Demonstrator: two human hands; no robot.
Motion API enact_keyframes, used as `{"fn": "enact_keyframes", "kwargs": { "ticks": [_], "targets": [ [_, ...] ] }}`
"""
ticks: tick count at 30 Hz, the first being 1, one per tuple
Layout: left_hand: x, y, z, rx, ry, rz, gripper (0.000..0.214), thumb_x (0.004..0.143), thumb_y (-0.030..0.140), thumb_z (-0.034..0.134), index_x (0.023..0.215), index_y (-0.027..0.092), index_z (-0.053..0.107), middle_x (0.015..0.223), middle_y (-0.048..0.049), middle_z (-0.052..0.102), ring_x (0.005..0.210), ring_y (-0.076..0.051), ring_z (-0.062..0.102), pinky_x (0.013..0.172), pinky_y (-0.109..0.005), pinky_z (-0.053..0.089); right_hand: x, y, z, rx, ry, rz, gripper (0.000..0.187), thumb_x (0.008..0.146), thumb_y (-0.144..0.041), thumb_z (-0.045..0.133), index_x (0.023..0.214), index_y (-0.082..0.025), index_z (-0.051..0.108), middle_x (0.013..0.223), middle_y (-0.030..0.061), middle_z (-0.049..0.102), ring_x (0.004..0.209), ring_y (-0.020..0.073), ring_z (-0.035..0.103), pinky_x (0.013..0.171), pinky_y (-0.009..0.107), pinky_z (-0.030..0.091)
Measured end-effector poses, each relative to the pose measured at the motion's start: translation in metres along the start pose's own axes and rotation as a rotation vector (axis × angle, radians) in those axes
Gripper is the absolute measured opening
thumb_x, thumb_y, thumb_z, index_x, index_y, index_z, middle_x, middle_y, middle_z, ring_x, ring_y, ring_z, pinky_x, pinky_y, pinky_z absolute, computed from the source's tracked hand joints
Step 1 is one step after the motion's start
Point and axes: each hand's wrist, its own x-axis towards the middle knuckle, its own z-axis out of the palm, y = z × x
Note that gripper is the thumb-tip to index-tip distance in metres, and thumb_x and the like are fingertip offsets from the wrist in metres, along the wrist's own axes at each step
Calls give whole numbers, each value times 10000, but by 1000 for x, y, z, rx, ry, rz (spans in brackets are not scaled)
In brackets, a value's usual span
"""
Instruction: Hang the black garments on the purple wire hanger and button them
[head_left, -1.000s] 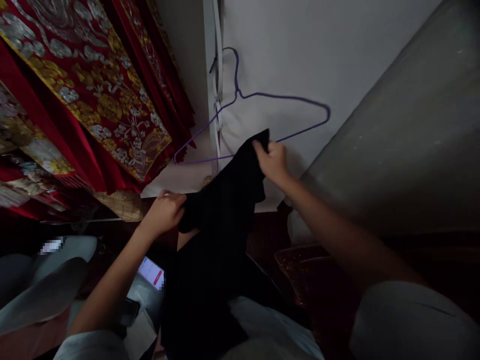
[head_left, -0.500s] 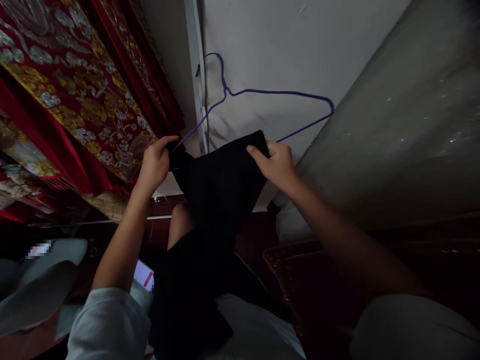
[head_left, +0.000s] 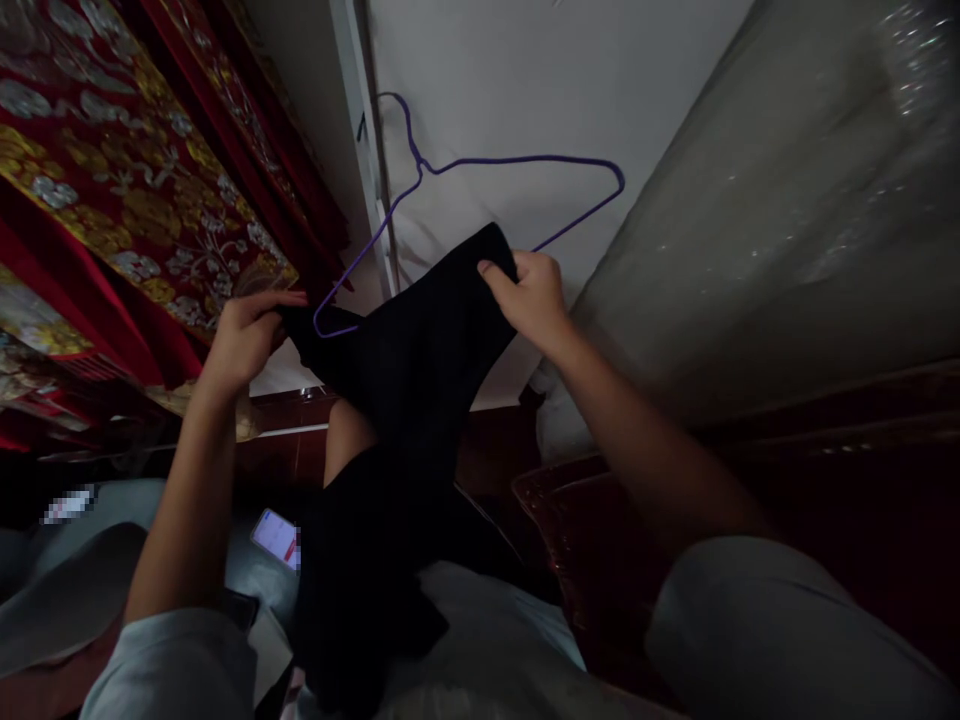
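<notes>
Against the white panel: purple wire hanger. Below its hook: one black garment, upper edge pinched by left hand and right hand, well apart. Change: hands further spread, edge stretched wider; hanger's left corner newly exposed, apparently within the garment's opening.

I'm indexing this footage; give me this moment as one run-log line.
left hand: holds black garment by one side | right hand: grips its other side | purple hanger: lower bar partly hidden by black garment
</notes>
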Motion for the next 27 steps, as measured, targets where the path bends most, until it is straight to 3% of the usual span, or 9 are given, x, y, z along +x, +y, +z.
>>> {"fn": "enact_keyframes", "kwargs": {
  "ticks": [6, 10, 14, 17, 19, 22, 24, 26, 27],
  "targets": [
    [-13, 8, -2, 428, -209, 17, 296, 765, 127, 429, 767, 172, 722, 1094, -78, 776, 1120, -292, 695, 1089, -458, 502, -3, 12, -8, -14, 19, -13, 480, 874, -394, 673, 550, -226, 360, 558, -21, 301, 596, 141, 373, 597, 310, 336],
    [-12, 12, -1, 448, -116, 92, 323, 817, 122, 415, 854, 160, 734, 1182, -94, 749, 1178, -284, 667, 1107, -468, 485, -8, 6, -5, 0, -2, -12, 498, 860, -353, 680, 530, -223, 329, 553, -26, 288, 575, 128, 351, 587, 304, 338],
    [21, 21, 16, 273, 59, 203, 321, 849, 88, 415, 852, 183, 722, 1191, -59, 731, 1243, -251, 618, 1170, -442, 431, -18, -4, 9, 47, -61, 9, 492, 870, -372, 663, 540, -226, 328, 550, -33, 305, 540, 109, 323, 545, 295, 306],
    [53, 23, 42, 153, 4, 265, 275, 876, 100, 446, 922, 189, 702, 1089, -63, 733, 1188, -246, 636, 1145, -438, 445, -28, -8, 22, 62, -105, 40, 465, 884, -398, 648, 548, -226, 376, 541, -28, 360, 528, 116, 379, 541, 292, 346],
    [66, 22, 58, 108, -14, 292, 244, 887, 103, 480, 1010, 185, 674, 1031, -63, 720, 1133, -243, 656, 1115, -441, 457, -32, -9, 21, 63, -121, 20, 385, 902, -419, 629, 602, -220, 491, 574, -7, 474, 576, 154, 503, 590, 308, 438],
    [69, 17, 69, 63, 15, 338, 286, 917, 114, 506, 1168, 202, 610, 1008, -49, 699, 1105, -231, 666, 1094, -428, 457, -26, -11, -2, 38, -46, -116, 189, 931, -392, 616, 927, -223, 702, 907, 65, 721, 947, 256, 695, 853, 391, 553],
    [66, 12, 65, 51, 48, 354, 289, 927, 130, 512, 1188, 219, 602, 1022, -46, 701, 1114, -232, 660, 1085, -405, 459, -11, -10, -29, -13, 90, -201, 288, 943, -310, 621, 1214, -243, 693, 1282, 93, 699, 1273, 261, 617, 1073, 417, 491],
    [65, 6, 55, 44, 69, 352, 248, 920, 141, 517, 1118, 233, 635, 1032, -44, 709, 1114, -236, 652, 1066, -375, 468, 10, -5, -56, -65, 184, -166, 369, 940, -218, 634, 1307, -195, 670, 1422, 129, 632, 1354, 250, 566, 1148, 421, 434],
    [67, 3, 49, 38, 73, 346, 228, 912, 141, 517, 1069, 238, 652, 1030, -42, 713, 1102, -237, 651, 1053, -365, 475, 22, -2, -68, -72, 160, -77, 331, 935, -189, 649, 1260, -143, 696, 1357, 160, 671, 1278, 254, 617, 1114, 434, 457]
  ]
}}
